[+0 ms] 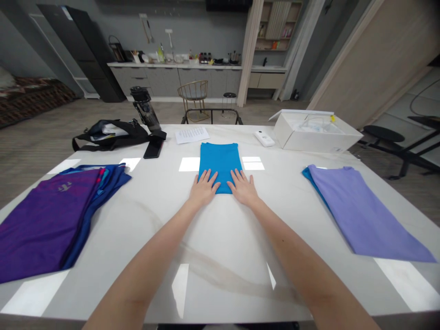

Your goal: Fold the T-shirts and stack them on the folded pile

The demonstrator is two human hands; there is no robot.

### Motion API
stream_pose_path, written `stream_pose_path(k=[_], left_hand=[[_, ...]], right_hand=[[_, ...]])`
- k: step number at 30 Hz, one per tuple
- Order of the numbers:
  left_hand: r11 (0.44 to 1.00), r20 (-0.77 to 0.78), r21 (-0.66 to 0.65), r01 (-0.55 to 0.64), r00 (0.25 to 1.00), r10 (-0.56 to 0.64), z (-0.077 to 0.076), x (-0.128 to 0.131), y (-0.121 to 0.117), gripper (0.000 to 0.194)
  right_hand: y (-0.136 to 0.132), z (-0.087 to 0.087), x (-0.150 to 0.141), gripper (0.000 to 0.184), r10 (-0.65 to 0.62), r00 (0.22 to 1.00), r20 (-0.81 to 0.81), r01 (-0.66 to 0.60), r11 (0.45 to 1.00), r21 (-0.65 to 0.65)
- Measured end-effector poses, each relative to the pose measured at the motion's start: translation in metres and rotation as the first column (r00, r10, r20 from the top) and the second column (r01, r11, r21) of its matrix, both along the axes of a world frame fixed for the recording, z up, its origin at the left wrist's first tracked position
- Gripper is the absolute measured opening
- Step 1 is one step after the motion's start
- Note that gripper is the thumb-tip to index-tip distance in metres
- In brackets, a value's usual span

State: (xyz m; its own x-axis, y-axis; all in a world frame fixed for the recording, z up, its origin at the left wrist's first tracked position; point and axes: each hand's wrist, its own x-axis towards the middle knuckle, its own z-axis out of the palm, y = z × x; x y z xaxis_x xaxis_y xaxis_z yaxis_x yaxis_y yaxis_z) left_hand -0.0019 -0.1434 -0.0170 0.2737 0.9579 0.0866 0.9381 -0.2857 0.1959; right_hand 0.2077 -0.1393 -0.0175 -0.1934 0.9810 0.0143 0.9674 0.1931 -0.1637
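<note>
A blue folded garment (pixel 220 158), apparently a shirt, lies flat as a neat rectangle in the middle of the white table. On its near left corner rests my left hand (pixel 204 187), fingers spread and palm down. My right hand (pixel 243 187) lies the same way on the near right corner. Neither hand grips the cloth. To the left is a pile of shirts with a purple one (pixel 51 220) on top and dark blue ones beneath. A lavender folded garment (pixel 367 211) lies on the right, over a blue one that shows at its left edge.
Along the table's (pixel 220 256) far side are a black bag (pixel 117 133), a dark bottle (pixel 146 107), a phone (pixel 153 147), a printed sheet (pixel 191 134), a small white device (pixel 264 138) and an open white box (pixel 305 137). A chair (pixel 211 110) stands beyond.
</note>
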Motion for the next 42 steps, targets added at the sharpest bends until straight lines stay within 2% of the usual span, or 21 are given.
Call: stream_pose_path(k=[5,11,14,17,20,23,26,28,36,39,42], left_hand=[[0.999,-0.068,-0.044,-0.007,0.998,0.004,0.006,-0.007,-0.019,0.065],[0.990,-0.065,-0.105,0.099,0.992,-0.106,0.011,-0.017,-0.054,0.066],[0.991,-0.080,-0.125,0.050,0.995,-0.060,0.016,-0.032,-0.067,0.065],[0.998,-0.086,-0.038,0.050,0.995,-0.054,0.020,-0.039,-0.073,0.062],[0.977,-0.050,0.040,0.208,0.977,-0.206,0.022,-0.024,-0.071,0.059],[0.953,-0.017,-0.008,0.302,0.953,-0.303,0.018,0.000,-0.066,0.061],[0.963,-0.021,-0.049,0.267,0.963,-0.268,0.013,0.012,-0.067,0.062],[0.971,-0.032,-0.043,0.236,0.971,-0.238,0.012,0.010,-0.071,0.061],[0.995,-0.091,0.012,0.101,0.991,-0.099,0.018,-0.042,-0.086,0.051],[0.994,-0.107,0.086,0.069,0.992,-0.060,0.021,-0.053,-0.081,0.045],[0.990,-0.155,0.135,0.045,0.988,-0.024,0.024,-0.053,-0.073,0.042]], right_hand=[[-0.020,0.005,0.001,0.071,-0.039,0.999,0.027,0.040,0.999,-0.026],[-0.061,0.011,-0.003,0.068,0.133,0.991,0.007,-0.132,0.991,-0.035],[-0.072,0.017,0.011,0.069,0.068,0.998,-0.015,-0.069,0.993,-0.094],[-0.078,0.024,0.018,0.070,0.007,1.000,-0.014,-0.008,0.993,-0.114],[-0.082,0.027,0.004,0.066,0.113,0.992,-0.052,-0.115,0.992,-0.048],[-0.085,0.025,-0.016,0.062,0.231,0.970,-0.075,-0.234,0.972,-0.035],[-0.087,0.020,-0.021,0.060,0.210,0.976,-0.056,-0.212,0.976,-0.040],[-0.089,0.018,-0.015,0.059,0.174,0.983,-0.053,-0.176,0.984,-0.033],[-0.099,0.024,0.031,0.060,0.039,0.999,-0.030,-0.041,0.998,-0.056],[-0.093,0.027,0.039,0.051,0.014,0.999,-0.047,-0.014,1.000,0.003],[-0.083,0.030,0.038,0.045,-0.029,0.999,-0.022,0.031,0.997,0.075]])
